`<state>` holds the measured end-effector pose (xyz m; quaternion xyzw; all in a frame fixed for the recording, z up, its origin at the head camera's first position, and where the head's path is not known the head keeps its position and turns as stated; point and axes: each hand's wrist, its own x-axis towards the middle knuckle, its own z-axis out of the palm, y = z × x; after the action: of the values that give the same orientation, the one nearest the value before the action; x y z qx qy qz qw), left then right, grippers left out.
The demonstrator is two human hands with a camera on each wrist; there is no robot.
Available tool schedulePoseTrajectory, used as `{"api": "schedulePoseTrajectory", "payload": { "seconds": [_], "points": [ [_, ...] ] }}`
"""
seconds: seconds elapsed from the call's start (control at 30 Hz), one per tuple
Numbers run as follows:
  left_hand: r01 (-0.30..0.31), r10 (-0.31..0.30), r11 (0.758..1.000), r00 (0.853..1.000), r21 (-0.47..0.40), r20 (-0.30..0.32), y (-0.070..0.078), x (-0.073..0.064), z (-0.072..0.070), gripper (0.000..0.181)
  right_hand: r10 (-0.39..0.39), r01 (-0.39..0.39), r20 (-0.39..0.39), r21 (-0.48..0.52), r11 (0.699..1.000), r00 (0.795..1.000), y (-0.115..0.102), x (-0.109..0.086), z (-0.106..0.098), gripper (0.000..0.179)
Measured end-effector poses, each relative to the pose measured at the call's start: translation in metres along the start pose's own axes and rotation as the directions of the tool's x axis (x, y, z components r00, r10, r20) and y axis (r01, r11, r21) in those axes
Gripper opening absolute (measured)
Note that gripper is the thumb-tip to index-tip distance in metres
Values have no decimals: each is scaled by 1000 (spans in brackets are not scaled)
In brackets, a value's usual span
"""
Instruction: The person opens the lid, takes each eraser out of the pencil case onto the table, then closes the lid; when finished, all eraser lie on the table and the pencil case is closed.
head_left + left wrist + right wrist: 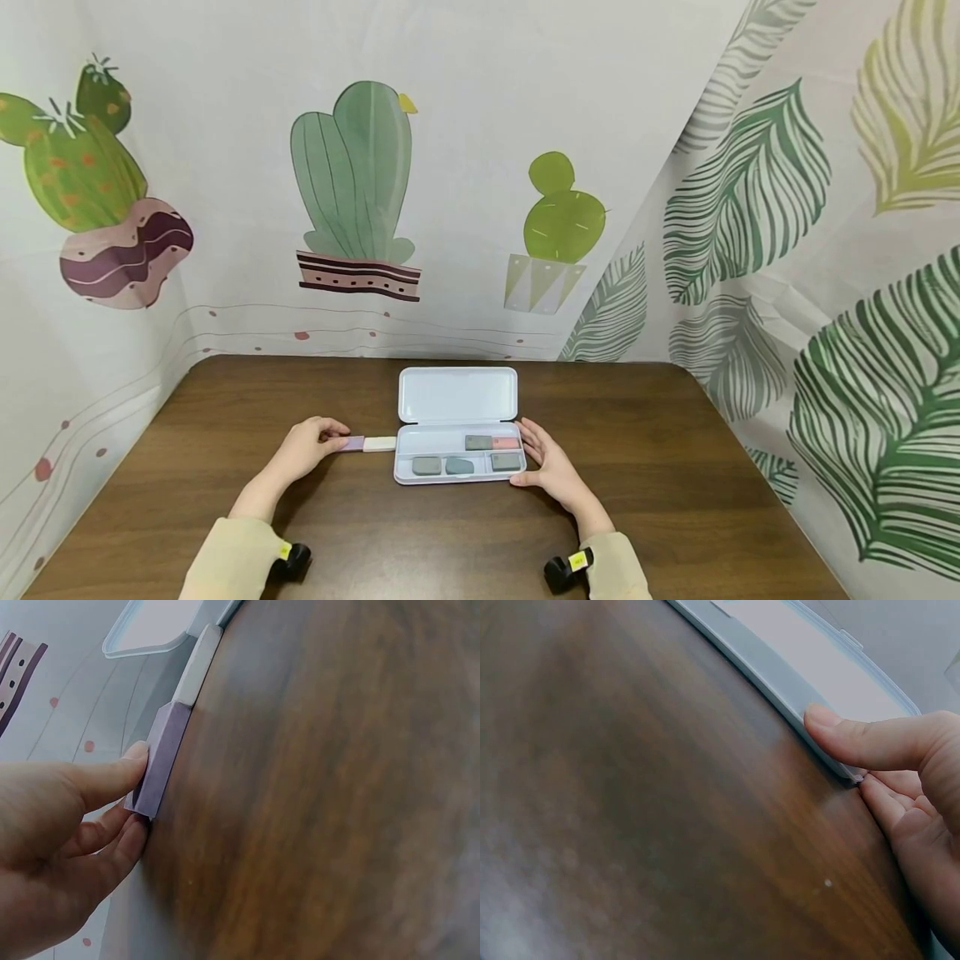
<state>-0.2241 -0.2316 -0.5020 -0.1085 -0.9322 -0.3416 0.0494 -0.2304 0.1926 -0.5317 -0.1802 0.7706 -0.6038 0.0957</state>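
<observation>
A white pencil case [402, 478] lies on the table with its lid [457, 395] folded back. My left hand [307, 450] pinches the purple sleeve [166, 754] of a long white eraser [379, 444] between thumb and fingers. The eraser's bare white end points at the left side of the case and appears to meet it. At the case's right end my right hand [551, 468] grips the corner, thumb at the front edge and fingers along the side. Inside, a grey-and-pink eraser [480, 442] lies in the back compartment. Several grey erasers [427, 466] sit in front.
The brown wooden table [420, 542] stretches to both sides of the case. Behind it hangs a white cloth [465, 167] printed with cacti, and leaves cover the right side. Each wrist carries a small black camera [291, 563].
</observation>
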Motion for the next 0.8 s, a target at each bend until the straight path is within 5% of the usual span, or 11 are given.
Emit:
{"api": "schedulePoseTrajectory", "payload": {
  "seconds": [0.23, 0.4, 0.63, 0.8],
  "points": [
    [35, -35, 999, 999, 2, -26, 0, 2, 1, 18, 2, -2, -5, -1, 1000, 1000, 1, 0, 0, 101],
    [68, -68, 998, 993, -3, -99, 3, 2, 0, 27, -8, 8, -1, 18, 1000, 1000, 0, 0, 0, 101],
    [3, -6, 1000, 978, -13, -207, 11, 9, 11, 24, -23, 23, 11, 11, 1000, 1000, 2, 0, 0, 100],
    [-45, 32, 998, 974, -52, -223, 28, 19, 24, 22, -7, 7, 8, 15, 1000, 1000, 2, 0, 0, 100]
  ]
}}
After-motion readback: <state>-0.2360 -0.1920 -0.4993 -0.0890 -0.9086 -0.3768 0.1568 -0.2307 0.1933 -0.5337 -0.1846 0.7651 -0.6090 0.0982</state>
